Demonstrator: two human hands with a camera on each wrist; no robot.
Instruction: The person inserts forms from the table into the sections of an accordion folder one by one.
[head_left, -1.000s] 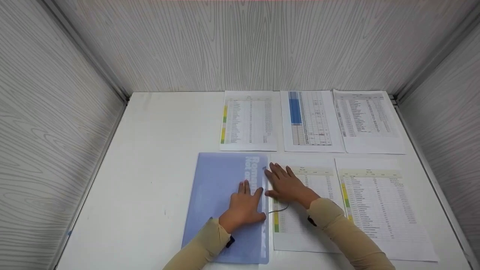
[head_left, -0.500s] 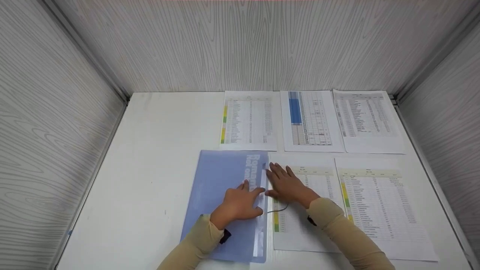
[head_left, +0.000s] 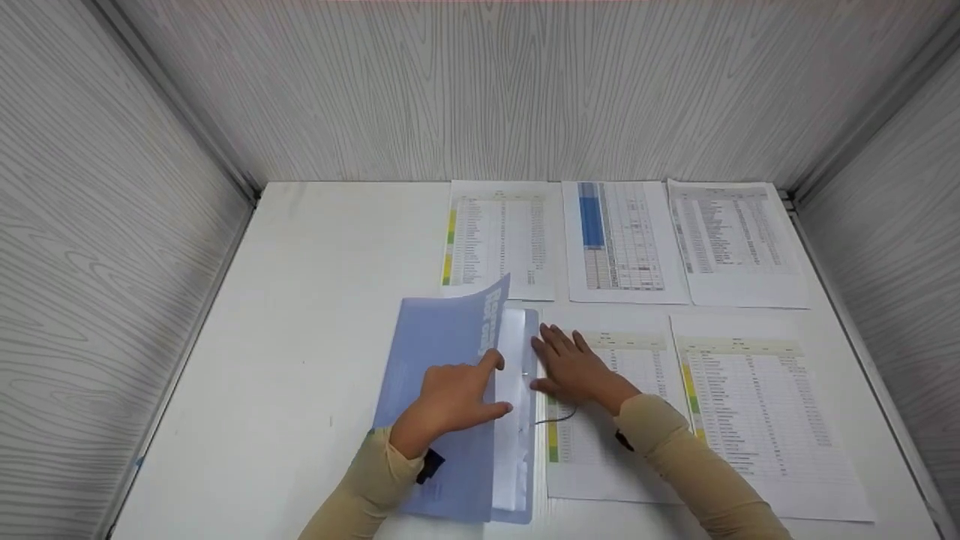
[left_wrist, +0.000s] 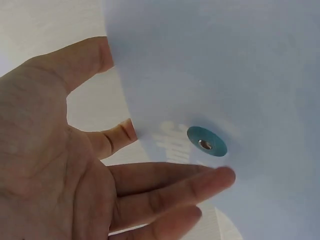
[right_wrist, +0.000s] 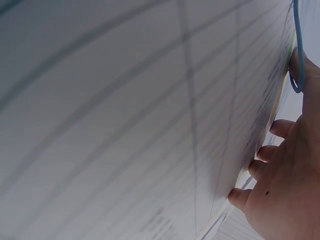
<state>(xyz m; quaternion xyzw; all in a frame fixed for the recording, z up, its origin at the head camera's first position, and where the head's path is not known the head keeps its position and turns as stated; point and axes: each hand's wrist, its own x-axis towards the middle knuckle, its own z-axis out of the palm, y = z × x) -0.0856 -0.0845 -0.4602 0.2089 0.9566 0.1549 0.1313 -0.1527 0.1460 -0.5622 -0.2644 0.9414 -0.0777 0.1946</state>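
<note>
Folder (head_left: 469, 465), head view: it lies on the white table (head_left: 285, 360), its blue cover (head_left: 435, 330) partly lifted by the left hand (head_left: 450, 394). The right hand (head_left: 574, 373) rests on a printed sheet (head_left: 600, 469), fingers spread, beside the folder's right edge.
Cover, left wrist view: passes between the fingers (left_wrist: 172, 199), which hold it.
Cord (right_wrist: 299, 45), right wrist view: loops beside this hand.

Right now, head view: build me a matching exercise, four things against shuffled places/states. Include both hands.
Things
1. folder
2. left hand
3. right hand
4. sheet with the blue block

Places/states
A. over a front-row sheet
B. back row, middle of three
C. at the lifted edge of the cover
D. blue, partly opened

Pairs: 1-D, 2-C, 3-A, 4-B
</note>
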